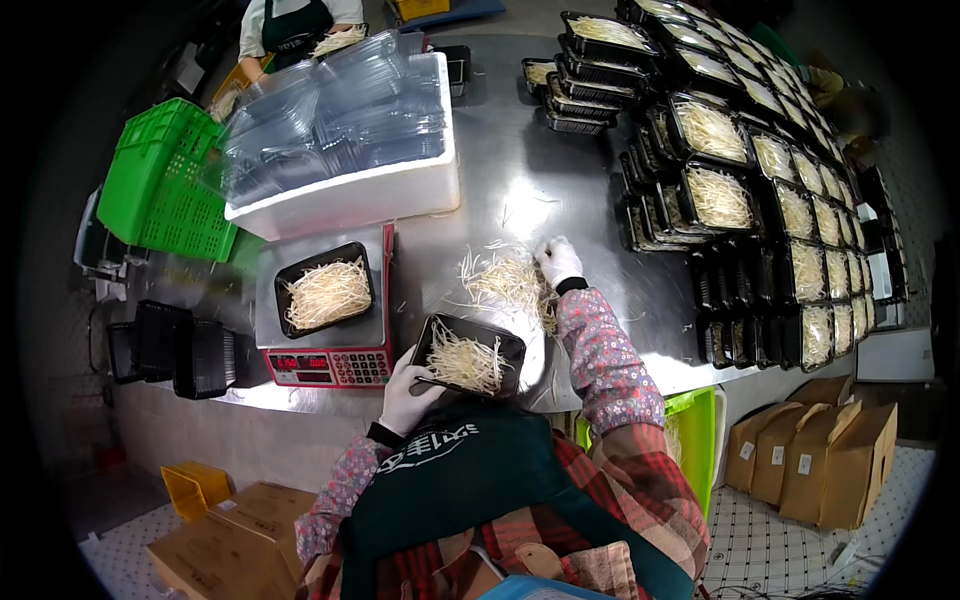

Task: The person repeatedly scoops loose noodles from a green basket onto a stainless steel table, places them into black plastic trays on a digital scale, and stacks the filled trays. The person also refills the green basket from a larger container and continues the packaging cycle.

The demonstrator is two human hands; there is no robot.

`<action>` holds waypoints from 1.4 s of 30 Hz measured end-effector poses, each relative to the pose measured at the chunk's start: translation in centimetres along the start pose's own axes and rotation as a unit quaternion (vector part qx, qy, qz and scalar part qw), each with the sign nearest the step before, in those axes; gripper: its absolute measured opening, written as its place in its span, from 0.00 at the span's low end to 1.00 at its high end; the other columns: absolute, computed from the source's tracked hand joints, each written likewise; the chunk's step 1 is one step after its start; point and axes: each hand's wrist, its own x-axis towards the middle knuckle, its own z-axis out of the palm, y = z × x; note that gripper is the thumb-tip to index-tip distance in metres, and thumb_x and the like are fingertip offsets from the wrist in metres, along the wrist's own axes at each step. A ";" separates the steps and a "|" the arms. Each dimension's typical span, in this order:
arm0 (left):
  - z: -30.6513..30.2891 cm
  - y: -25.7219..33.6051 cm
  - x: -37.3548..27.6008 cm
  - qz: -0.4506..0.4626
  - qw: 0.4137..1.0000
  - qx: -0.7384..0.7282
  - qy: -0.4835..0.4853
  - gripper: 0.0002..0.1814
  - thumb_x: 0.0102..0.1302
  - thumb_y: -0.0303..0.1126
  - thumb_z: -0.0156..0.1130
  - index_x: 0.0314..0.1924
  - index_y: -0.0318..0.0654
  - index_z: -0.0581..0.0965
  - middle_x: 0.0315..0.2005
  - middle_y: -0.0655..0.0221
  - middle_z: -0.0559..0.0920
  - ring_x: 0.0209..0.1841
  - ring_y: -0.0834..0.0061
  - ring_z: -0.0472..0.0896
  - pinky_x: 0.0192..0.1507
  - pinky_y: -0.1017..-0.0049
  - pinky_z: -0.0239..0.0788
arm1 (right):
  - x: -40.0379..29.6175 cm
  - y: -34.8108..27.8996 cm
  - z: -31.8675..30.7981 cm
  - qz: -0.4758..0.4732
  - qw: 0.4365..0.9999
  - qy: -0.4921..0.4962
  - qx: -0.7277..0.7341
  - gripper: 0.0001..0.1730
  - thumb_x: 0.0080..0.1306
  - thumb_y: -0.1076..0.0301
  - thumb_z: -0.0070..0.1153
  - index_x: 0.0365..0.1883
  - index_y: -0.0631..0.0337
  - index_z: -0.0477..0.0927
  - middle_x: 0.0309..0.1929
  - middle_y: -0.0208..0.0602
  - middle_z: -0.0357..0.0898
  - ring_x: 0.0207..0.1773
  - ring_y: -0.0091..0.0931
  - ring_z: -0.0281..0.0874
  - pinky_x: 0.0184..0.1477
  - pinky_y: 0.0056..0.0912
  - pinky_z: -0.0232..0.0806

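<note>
My left hand (409,395), in a white glove, grips the left side of a black plastic tray (514,352) partly filled with bean sprouts (466,360). That tray is tilted at the table's near edge. Gloved in white too, my right hand (559,261) is at the right edge of a loose sprout pile (499,277) on the steel table; its fingers are curled, and whether they pinch any sprouts is hidden. A second black tray (365,289), heaped with sprouts, rests on the plate of a red digital scale (322,367) with lit displays.
A white foam box (345,202) of clear plastic lids (337,112) stands behind the scale, beside a green crate (161,180). Empty black trays (202,356) are stacked at the left. Packed sprout trays (716,196) rise in stacks at the right. Another person (296,30) works across the table.
</note>
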 end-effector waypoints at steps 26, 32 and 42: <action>-0.1 -2.9 -1.1 -0.002 0.999 0.005 -0.031 0.14 0.54 0.25 0.73 0.38 0.34 0.77 0.68 0.53 0.65 0.62 0.65 0.75 0.58 0.67 0.75 | -9.8 -7.7 0.8 -0.172 0.969 -0.179 0.017 0.13 0.63 0.58 0.62 0.41 0.55 0.82 0.40 0.41 0.84 0.41 0.36 0.82 0.46 0.36 0.73; -1.4 -0.6 -1.9 0.040 0.998 0.037 -0.006 0.13 0.52 0.28 0.73 0.36 0.37 0.78 0.66 0.49 0.69 0.67 0.55 0.70 0.64 0.66 0.66 | -10.2 -8.8 -0.3 -0.065 0.977 -0.188 0.074 0.09 0.64 0.58 0.60 0.32 0.53 0.81 0.32 0.38 0.84 0.36 0.32 0.83 0.43 0.35 0.73; -3.0 1.2 -2.0 0.137 0.989 0.056 0.014 0.15 0.51 0.26 0.74 0.38 0.37 0.78 0.66 0.45 0.68 0.66 0.51 0.71 0.64 0.65 0.65 | -16.6 -18.4 -7.7 -0.282 0.939 -0.146 0.132 0.13 0.64 0.58 0.61 0.39 0.57 0.82 0.29 0.38 0.80 0.34 0.38 0.81 0.37 0.38 0.73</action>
